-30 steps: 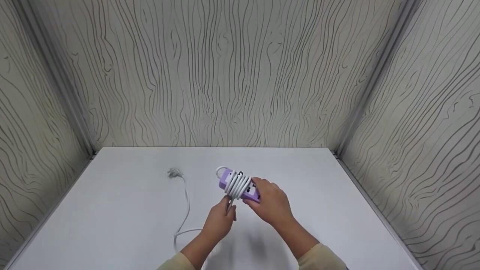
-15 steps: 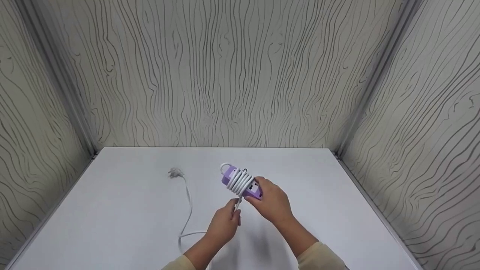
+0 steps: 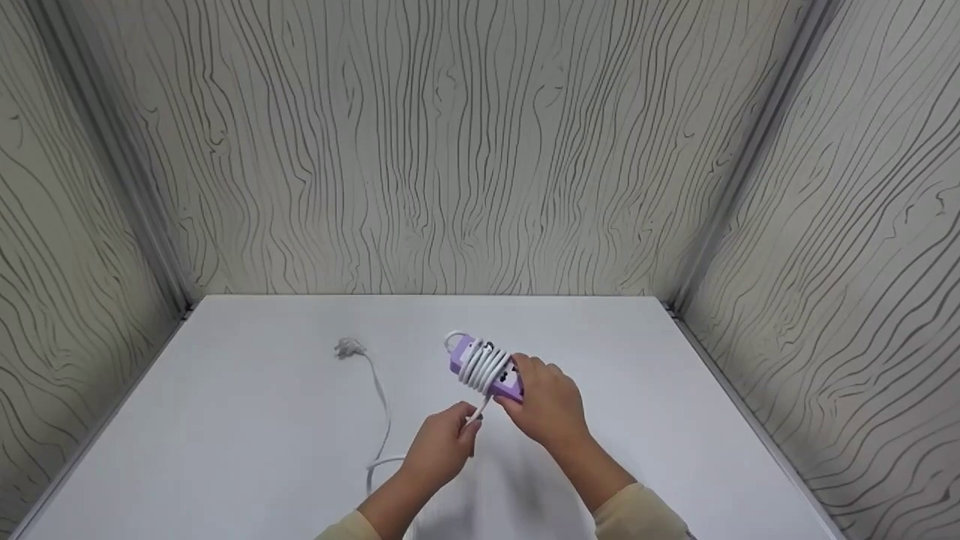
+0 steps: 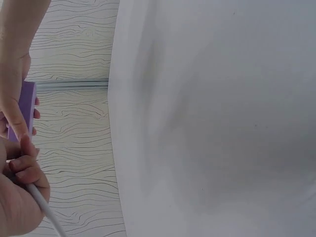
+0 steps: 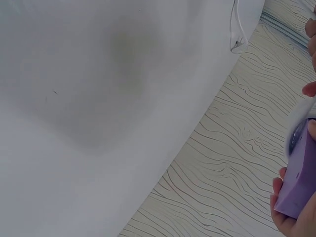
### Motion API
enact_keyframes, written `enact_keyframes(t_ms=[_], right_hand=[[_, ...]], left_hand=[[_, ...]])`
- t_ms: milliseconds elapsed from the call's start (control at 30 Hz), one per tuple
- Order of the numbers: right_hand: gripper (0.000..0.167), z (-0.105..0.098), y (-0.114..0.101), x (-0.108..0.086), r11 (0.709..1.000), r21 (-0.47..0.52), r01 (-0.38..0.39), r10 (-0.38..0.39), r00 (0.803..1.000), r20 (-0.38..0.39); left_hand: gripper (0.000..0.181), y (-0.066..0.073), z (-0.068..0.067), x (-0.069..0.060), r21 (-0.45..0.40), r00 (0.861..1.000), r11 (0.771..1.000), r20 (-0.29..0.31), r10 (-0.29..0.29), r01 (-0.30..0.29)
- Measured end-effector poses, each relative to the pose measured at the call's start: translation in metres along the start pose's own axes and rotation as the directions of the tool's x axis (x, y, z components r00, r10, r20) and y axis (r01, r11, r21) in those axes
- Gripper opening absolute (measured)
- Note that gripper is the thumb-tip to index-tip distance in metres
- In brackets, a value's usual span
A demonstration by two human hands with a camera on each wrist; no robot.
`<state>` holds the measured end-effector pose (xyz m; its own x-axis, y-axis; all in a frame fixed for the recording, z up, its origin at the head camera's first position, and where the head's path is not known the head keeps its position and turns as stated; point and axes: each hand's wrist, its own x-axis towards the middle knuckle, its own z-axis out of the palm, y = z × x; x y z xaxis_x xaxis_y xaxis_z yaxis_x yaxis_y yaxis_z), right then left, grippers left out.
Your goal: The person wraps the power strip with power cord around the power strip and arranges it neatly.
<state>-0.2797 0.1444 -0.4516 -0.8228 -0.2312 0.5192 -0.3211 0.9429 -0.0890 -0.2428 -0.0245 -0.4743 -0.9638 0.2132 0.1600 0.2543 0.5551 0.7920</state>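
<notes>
A purple and white power strip (image 3: 509, 382) is held above the table, tilted, with several turns of its white cord (image 3: 484, 365) wound round its middle. My right hand (image 3: 550, 399) grips the near right end of the strip, fingers over one side and thumb on the other. Just below the coils, my left hand (image 3: 442, 444) pinches the cord, which runs taut from the strip to the fingers. In the left wrist view the cord (image 4: 46, 210) leaves the curled left fingers. The right wrist view shows the purple underside (image 5: 297, 180) in the right hand.
The plug (image 3: 349, 347) lies on the white table (image 3: 247, 420) at the back left, its loose cord running toward the front. Wood-patterned panels (image 3: 435, 150) enclose the back and both sides of the table.
My left hand has drawn slightly down and away from the coils, so more cord shows between it and the strip. The strip has shifted a little to the right; the loose cord has moved slightly.
</notes>
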Motion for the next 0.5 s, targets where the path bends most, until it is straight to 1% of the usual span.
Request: enact_keyframes(t_ms=[100,200,300,500], right_hand=[[0.06,0.002,0.003,0.0,0.998,-0.047,0.035,-0.037,0.999,-0.028],[0.058,0.004,0.006,-0.002,0.996,-0.073,0.053,-0.056,0.998,-0.042],[0.057,0.005,0.009,-0.003,0.996,-0.077,0.05,-0.054,0.998,-0.042],[0.056,0.004,0.014,-0.003,0.994,-0.093,0.06,-0.065,0.996,-0.06]], left_hand=[[0.007,0.0,-0.002,-0.002,0.024,1.0,1.0,0.011,0.014,-0.014],[0.011,0.0,-0.005,-0.005,0.08,0.999,0.995,0.019,0.05,-0.051],[0.013,0.001,-0.007,-0.007,0.151,0.996,0.985,0.022,0.083,-0.085],[0.012,0.008,-0.016,-0.012,0.276,0.993,0.954,0.021,0.113,-0.115]])
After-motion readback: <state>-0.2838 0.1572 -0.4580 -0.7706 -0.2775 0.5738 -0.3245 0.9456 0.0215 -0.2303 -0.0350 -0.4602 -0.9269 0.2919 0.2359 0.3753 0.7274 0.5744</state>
